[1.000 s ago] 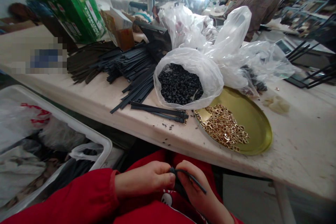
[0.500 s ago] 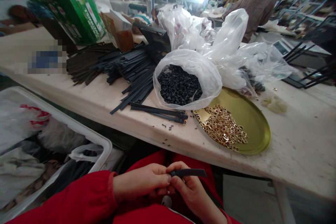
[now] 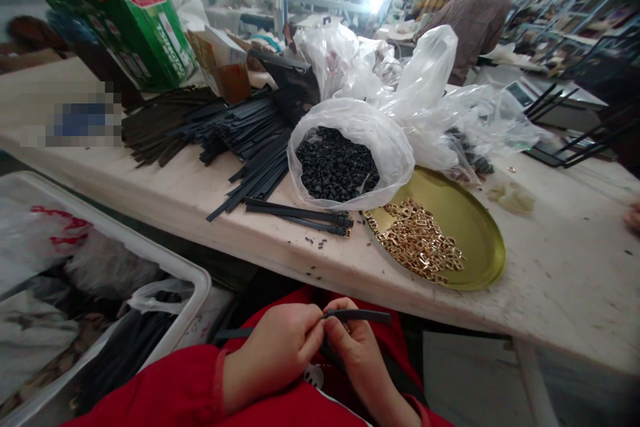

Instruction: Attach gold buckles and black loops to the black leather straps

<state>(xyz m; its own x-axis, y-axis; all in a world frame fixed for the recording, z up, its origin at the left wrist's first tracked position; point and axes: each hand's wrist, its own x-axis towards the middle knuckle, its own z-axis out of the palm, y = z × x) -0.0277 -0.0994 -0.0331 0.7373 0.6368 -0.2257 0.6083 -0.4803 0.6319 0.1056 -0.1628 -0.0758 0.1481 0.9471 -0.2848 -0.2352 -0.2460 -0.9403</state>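
Observation:
Over my lap, both hands pinch one narrow black strap [image 3: 364, 315]. My left hand [image 3: 280, 341] has its thumb and fingers closed on it, back of the hand upward. Right beside it, my right hand [image 3: 356, 347] grips the strap between thumb and fingers, and the free end sticks out to the right. A dark strip also shows left of my left hand. Whatever lies between the fingertips is mostly hidden. On the table ahead, a few straps with gold buckles [image 3: 300, 213] lie together.
A clear plastic bag [image 3: 395, 140] of small black loops stands open beside a gold tray [image 3: 480, 260] of gold buckles [image 3: 420, 240]. Piled black straps [image 3: 245, 127] lie left of it. A white bin [image 3: 200, 287] is at lower left. Another person's hand [image 3: 633, 217] shows at the right edge.
My left hand has turned, its back now more upward, and a dark strip shows to its left. The strap has risen slightly. Another person's hand has appeared at the right edge.

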